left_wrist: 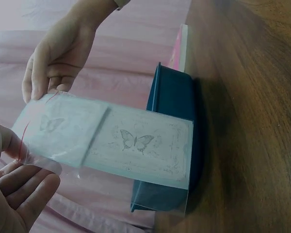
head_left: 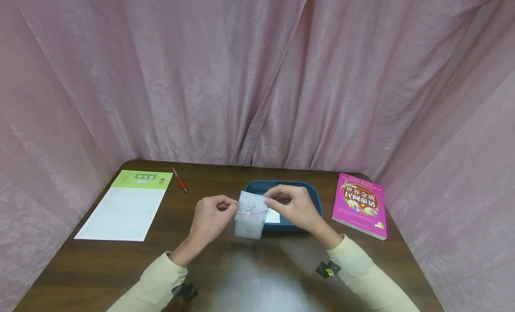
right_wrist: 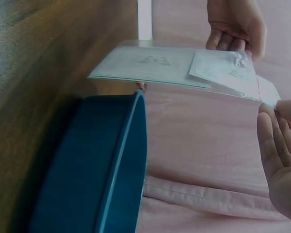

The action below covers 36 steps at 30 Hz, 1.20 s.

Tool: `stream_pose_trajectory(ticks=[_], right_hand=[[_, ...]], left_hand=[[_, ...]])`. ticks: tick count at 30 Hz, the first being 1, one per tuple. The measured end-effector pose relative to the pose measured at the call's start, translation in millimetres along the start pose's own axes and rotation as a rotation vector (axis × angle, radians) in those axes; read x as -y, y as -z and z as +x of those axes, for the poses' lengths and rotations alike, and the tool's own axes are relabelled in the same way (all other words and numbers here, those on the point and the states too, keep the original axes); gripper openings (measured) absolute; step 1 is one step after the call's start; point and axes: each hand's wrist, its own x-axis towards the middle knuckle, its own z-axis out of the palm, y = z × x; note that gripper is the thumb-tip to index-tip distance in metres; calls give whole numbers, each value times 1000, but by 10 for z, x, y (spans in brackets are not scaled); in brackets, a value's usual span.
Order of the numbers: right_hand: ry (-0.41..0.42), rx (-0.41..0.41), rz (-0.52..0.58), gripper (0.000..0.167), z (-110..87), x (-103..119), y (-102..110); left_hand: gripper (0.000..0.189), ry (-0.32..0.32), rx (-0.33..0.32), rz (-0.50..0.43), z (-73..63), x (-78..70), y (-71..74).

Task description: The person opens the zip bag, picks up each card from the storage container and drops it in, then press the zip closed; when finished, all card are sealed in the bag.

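A clear zip bag (head_left: 248,229) with a red seal line hangs over the table between both hands. Inside it, a pale card (left_wrist: 136,141) printed with a butterfly shows in the left wrist view. Another pale card (right_wrist: 267,90) overlaps it and pokes past the seal line at the bag's mouth. My left hand (head_left: 213,216) pinches the bag's left edge near the seal. With thumb and fingertips, my right hand (head_left: 295,207) pinches the protruding card's right corner; whether the bag's edge is caught too, I cannot tell. Behind the bag stands a blue bin (head_left: 315,198), partly hidden by my right hand.
A white printed card (head_left: 272,217) lies in the bin. On the left are a green-topped writing pad (head_left: 124,209) and a red pen (head_left: 179,180). To the right lies a pink book (head_left: 358,207). Pink curtains (head_left: 201,79) surround the wooden table (head_left: 217,271).
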Motion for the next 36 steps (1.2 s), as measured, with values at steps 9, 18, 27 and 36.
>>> stream_pose_trajectory(ticks=[9,18,27,36], right_hand=[[13,22,2,9,-26,-226,-67],[76,35,-32,8,-41,-240,-72],[113,40,-49,11,-28,-231,-62],[60,23,-40,11,18,-322,60]], left_hand=[[10,-5,-9,-3,7,-14,5],[8,-9,-11,-13,18,-9,13],[7,3,8,-32,31,13,12],[7,24,15,-27,13,43,27]])
